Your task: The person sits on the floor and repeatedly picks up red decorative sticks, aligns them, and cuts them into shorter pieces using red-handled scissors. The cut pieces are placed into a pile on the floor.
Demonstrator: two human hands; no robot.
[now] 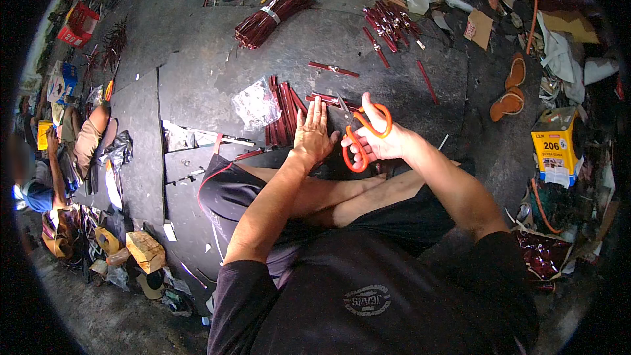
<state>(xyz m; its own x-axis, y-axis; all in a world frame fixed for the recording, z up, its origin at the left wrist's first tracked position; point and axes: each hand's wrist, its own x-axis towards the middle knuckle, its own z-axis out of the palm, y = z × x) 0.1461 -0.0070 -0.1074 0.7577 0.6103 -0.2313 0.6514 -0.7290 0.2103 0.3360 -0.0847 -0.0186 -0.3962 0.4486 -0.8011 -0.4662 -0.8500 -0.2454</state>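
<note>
Orange-handled scissors [359,117] | held in right fingers [372,112] | left fingers [317,114] outstretched, touching dark-red strips [328,100]

Dark floor [197,52] — red strips [285,117], sandals [507,104]

Left hand [312,137] lies palm-down; right hand [389,142] curls.

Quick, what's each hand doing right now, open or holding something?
Left hand: open, fingers stretched out over dark red strips.
Right hand: closed, holding orange-handled scissors.
</note>
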